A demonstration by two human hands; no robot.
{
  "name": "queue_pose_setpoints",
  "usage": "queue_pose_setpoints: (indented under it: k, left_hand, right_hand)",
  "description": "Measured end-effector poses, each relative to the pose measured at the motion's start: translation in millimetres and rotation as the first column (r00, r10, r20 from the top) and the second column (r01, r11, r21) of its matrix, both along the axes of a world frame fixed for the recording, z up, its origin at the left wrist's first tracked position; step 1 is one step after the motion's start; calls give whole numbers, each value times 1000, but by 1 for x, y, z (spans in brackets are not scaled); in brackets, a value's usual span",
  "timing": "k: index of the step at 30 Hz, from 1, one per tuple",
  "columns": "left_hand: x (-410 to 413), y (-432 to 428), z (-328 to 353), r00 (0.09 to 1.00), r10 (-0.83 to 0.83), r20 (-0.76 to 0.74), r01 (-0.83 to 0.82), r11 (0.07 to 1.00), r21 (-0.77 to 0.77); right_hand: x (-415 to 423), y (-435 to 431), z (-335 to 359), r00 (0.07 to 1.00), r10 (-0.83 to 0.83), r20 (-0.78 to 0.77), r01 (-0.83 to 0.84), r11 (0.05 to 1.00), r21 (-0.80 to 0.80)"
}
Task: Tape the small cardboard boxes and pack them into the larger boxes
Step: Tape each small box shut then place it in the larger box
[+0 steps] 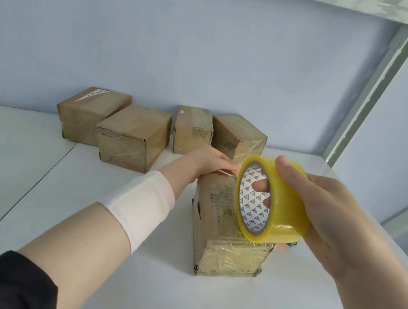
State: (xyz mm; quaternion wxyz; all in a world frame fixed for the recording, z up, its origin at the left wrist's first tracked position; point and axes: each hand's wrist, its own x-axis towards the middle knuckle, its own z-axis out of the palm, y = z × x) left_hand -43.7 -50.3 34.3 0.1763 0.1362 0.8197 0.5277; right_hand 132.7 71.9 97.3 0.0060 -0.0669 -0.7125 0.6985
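Box on table, taping under way. Right hand gripped tape roll over box top, fingers through core. Left hand pressed flat on far top edge. Four rear boxes showed tape. No larger boxes in view; packing judged pending.

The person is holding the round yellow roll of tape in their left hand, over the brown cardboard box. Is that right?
Not quite. The head view shows the round yellow roll of tape held in the right hand, not the left. It is over the brown cardboard box, as you said. The left hand touches that box's far end.
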Motion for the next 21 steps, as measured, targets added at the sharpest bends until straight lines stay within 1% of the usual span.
queue_pose_setpoints:
  k: [3, 7, 10, 12, 15, 16, 17, 18, 19, 20, 21]
  left_hand:
    - [-1, 1, -4, 999, 9, 31, -5, 993, -114]
    - [-2, 2, -2, 998, -41, 42, 49, 974, -220]
    - [-2, 3, 3, 996, -88, 16, 88, 946, -311]
    - [-3, 4, 6, 995, -92, -24, 77, 931, -358]
    - [-2, 6, 11, 990, -114, -88, 61, 886, -459]
    - [-1, 6, 12, 988, -140, -71, 86, 863, -498]
    - [-1, 5, 12, 988, -155, -23, 119, 838, -532]
    - [-1, 3, 13, 986, -159, 42, 156, 824, -544]
    - [1, 1, 15, 984, -159, 74, 174, 825, -538]
    - [1, 0, 15, 982, -179, 52, 179, 831, -527]
    - [2, 0, 17, 980, -197, -18, 159, 838, -521]
  right_hand:
    - [-3, -1, -2, 1000, -3, -6, 3, 1000, 0]
    - [-4, -1, -4, 1000, -14, -23, 14, 1000, 1]
    - [-4, -1, -5, 999, -16, -41, 16, 1000, -2]
    - [-4, -2, -6, 998, -24, -56, 23, 1000, -13]
    - [-4, -2, -8, 997, -26, -76, 26, 1000, -1]
    - [-3, -3, -8, 996, -24, -82, 24, 1000, -1]
    - [-3, -3, -9, 996, -19, -88, 19, 1000, -1]
    - [-3, -3, -9, 996, -13, -94, 13, 1000, -2]
    - [-3, -4, -10, 995, -10, -97, 10, 1000, -1]
    - [-2, -4, -10, 995, -7, -103, 8, 1000, 4]
    - [-2, -4, -10, 994, -5, -108, 7, 1000, 11]
